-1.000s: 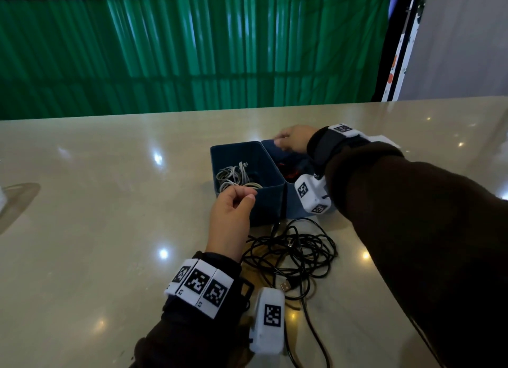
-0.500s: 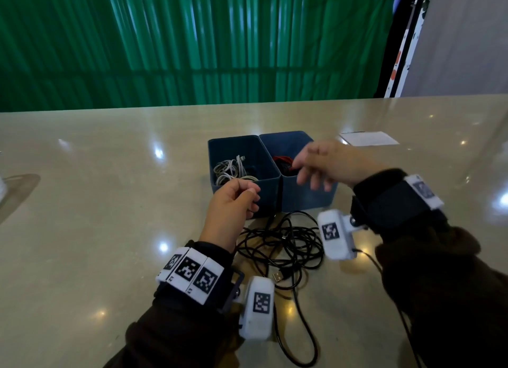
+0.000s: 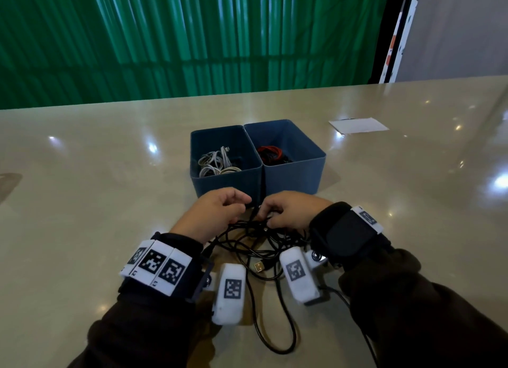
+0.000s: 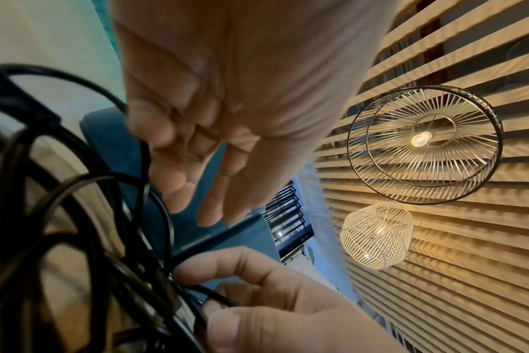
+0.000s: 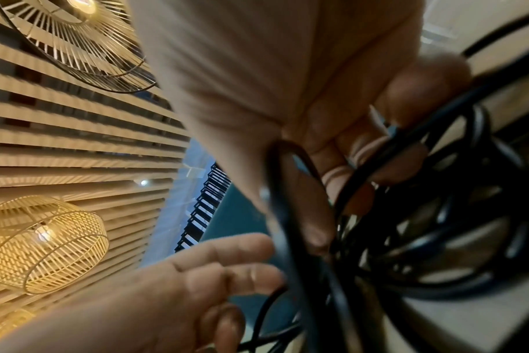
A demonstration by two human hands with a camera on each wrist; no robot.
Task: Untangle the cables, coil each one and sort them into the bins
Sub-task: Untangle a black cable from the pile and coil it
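A tangle of black cables (image 3: 248,245) lies on the table just in front of two blue bins. The left bin (image 3: 225,184) holds coiled white cables (image 3: 217,162). The right bin (image 3: 292,176) holds red and black cables (image 3: 270,151). My left hand (image 3: 243,204) pinches a black strand at the tangle's far edge; in the right wrist view a strand runs between its thumb and fingers (image 5: 227,286). My right hand (image 3: 265,213) is beside it, fingers curled round black strands (image 5: 347,179). A USB plug (image 3: 261,266) lies loose at the near side.
A white sheet of paper (image 3: 357,125) lies on the table at the back right. A loop of black cable (image 3: 275,340) trails toward the table's near edge. A green curtain hangs behind the table.
My right hand has come out of the right bin and dropped onto the black tangle. My left hand has lowered from the left bin's front to the same tangle.
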